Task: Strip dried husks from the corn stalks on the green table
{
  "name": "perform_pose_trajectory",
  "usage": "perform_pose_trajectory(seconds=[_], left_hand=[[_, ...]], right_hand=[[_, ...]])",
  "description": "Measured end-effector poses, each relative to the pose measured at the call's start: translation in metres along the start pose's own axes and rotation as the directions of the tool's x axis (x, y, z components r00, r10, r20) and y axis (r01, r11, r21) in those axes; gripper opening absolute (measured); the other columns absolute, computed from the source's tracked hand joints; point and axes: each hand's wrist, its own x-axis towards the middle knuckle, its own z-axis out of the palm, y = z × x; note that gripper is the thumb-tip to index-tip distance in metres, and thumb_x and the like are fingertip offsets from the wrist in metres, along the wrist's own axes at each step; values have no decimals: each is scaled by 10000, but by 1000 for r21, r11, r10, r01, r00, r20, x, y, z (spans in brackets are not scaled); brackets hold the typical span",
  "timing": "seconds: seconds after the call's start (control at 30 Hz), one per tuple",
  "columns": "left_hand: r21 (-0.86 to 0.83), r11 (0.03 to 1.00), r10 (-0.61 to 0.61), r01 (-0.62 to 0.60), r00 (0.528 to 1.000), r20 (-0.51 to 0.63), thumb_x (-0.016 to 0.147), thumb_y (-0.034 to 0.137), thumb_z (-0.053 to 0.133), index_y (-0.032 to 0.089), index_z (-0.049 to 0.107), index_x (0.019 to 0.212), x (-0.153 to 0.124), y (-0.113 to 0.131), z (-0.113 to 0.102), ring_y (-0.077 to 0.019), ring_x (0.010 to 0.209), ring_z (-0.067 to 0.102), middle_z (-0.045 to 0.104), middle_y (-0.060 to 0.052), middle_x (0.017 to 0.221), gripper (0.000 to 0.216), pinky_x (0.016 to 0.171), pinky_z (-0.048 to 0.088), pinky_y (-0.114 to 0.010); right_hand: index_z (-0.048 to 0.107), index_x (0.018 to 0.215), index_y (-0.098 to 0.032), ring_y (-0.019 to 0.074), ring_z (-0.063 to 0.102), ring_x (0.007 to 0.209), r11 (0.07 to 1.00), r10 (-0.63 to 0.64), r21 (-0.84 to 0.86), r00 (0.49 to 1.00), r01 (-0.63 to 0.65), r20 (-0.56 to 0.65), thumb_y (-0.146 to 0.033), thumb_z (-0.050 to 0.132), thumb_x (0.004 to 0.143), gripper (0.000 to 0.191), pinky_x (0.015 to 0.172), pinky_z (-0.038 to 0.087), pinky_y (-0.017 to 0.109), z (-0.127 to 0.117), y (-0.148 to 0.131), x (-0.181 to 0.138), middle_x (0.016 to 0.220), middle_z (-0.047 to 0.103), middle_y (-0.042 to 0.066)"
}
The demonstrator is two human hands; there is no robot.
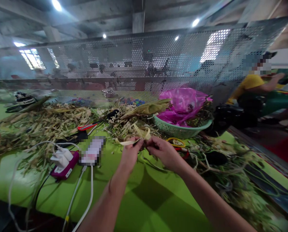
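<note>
My left hand [130, 151] and my right hand [163, 151] meet above the green table [139, 196], both closed in a pinch on a pale dried leaf strip [128, 141] that curls up between them. The strip runs left from my left fingers. A heap of dried husks and leaves [44, 120] lies just behind the hands. Yellow-handled scissors [175, 141] rest right beside my right hand.
A teal basket [180, 130] holding a pink plastic bag [182, 103] stands behind my right hand. A power strip with white plugs [63, 161], a phone [93, 151] and cables lie left. A perforated metal screen [144, 61] backs the table. A person in yellow [250, 83] sits far right.
</note>
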Motion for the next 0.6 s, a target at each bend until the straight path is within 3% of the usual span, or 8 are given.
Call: perform_pose_trajectory(seconds=[0.2,0.37,0.47,0.6], left_hand=[[-227,969,-114,97,992,-63,694,382,725,155,650,783,-1,6,4,-94,612,458,564,18,677,254,629,374,-242],[-273,954,-136,121,990,-34,652,376,761,141,654,787,-1,9,1,-80,597,469,573,19,675,292,616,384,-232],[-288,939,-196,190,981,8,644,393,769,133,666,821,-1,11,-1,-91,637,513,613,-5,724,330,633,407,-231],[-287,931,-208,225,974,90,693,451,724,135,677,870,-4,11,1,-116,698,545,646,-35,788,365,651,425,-241]], right_hand=[[605,726,-204,129,455,594,995,-5,-103,1000,6,8,-208,589,752,31,573,320,246,-4,-8,-1,634,558,-27],[614,719,-205,123,454,587,991,11,-130,1000,-10,10,-199,595,740,29,574,320,244,-7,-8,-1,633,565,-31],[636,739,-197,123,463,580,997,66,-31,998,-66,8,-231,613,740,41,572,328,248,-7,-3,1,631,574,-28],[657,785,-179,127,488,623,959,104,263,994,-104,11,-391,626,787,214,580,356,248,-3,-3,3,703,602,-1]])
